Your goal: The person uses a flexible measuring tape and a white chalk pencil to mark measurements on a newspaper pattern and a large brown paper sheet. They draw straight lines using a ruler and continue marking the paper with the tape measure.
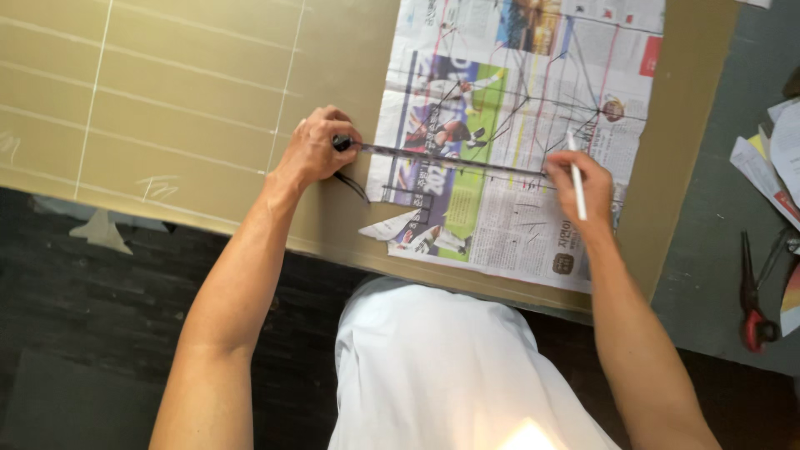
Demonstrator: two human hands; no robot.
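Our left hand [315, 150] is clenched on the near end of a thin measuring tape [442, 158], pinning it to the tan fabric [192, 100]. Our right hand [577, 177] holds the tape's far end down with the fingertips and grips a white chalk pencil [576, 173] at the same time, tip pointing away from us. The tape runs taut between both hands, straight across the newspaper pattern [517, 125].

The newspaper pattern lies flat on the tan fabric, already carrying a web of drawn lines in dark and red. Its near-left corner is cut into a notch.

Left part of the fabric: white chalk grid lines and a couple of chalk marks are down. The fabric around the newspaper shows no chalk outline that we can see, so by our read the tracing there is not yet done.

Further out: the fabric covers the desk [717, 250]; red-handled scissors [754, 300] and loose paper scraps [779, 158] sit at the right edge.
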